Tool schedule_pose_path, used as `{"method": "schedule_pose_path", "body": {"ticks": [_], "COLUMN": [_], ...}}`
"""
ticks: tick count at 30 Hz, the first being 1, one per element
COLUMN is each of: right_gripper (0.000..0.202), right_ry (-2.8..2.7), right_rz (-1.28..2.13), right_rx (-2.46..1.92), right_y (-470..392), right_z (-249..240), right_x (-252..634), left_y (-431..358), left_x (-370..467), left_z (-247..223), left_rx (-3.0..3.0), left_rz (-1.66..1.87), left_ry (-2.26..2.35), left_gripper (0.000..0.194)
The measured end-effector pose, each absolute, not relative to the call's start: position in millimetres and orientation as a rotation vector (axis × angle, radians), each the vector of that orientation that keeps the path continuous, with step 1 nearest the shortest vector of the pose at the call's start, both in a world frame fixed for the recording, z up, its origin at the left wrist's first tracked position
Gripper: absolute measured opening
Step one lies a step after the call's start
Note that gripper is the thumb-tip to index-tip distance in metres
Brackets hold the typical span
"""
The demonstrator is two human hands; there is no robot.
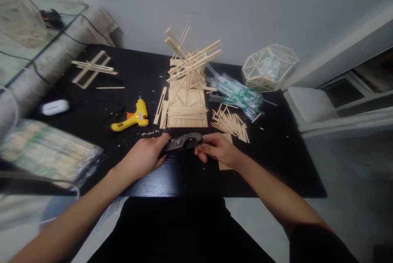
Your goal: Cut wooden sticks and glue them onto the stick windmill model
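My left hand (150, 151) is closed around the handle end of a dark hand cutter (179, 142) with a curved, hooked jaw, held level just above the table. At the jaw's tip, the fingers of my right hand (219, 148) are pinched together; what they hold, if anything, is too small to make out. Partly under my right hand lies a small flat panel of wooden sticks (225, 165). Just beyond the cutter is a larger stick base (187, 120), with a windmill-like stick model (192, 68) standing on its far part.
A yellow glue gun (132, 118) lies left of the base, near a cross-shaped stick frame (92, 69) and a white case (55, 107). Loose cut sticks (231, 123), plastic wrappers (236, 91) and a faceted stick frame (270, 67) are at right. Bagged sticks (52, 150) lie front left.
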State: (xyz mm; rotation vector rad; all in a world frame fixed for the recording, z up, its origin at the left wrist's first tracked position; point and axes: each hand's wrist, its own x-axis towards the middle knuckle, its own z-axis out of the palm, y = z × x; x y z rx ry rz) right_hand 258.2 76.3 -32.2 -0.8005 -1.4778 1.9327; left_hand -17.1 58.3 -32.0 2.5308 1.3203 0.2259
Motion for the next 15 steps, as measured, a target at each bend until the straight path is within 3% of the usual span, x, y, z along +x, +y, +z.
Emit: {"method": "schedule_pose_path", "body": {"ticks": [9,15], "right_gripper": [0.033,0.031], "right_ry": [-1.486,-1.568], "right_rz": [1.907,1.804], "right_rx": [-0.823,-0.891], "right_y": [76.6,76.3], "right_z": [-31.1,-28.8], "right_x": [258.2,258.5], "left_y": [58.6,61.8], "left_x": [-16.7,-10.8], "left_z": [-35.4,-19.0], "left_rx": [2.245,1.787], "left_rz": [0.502,0.637], "left_ry": [1.315,1.375], "left_gripper": [0.004,0.034]}}
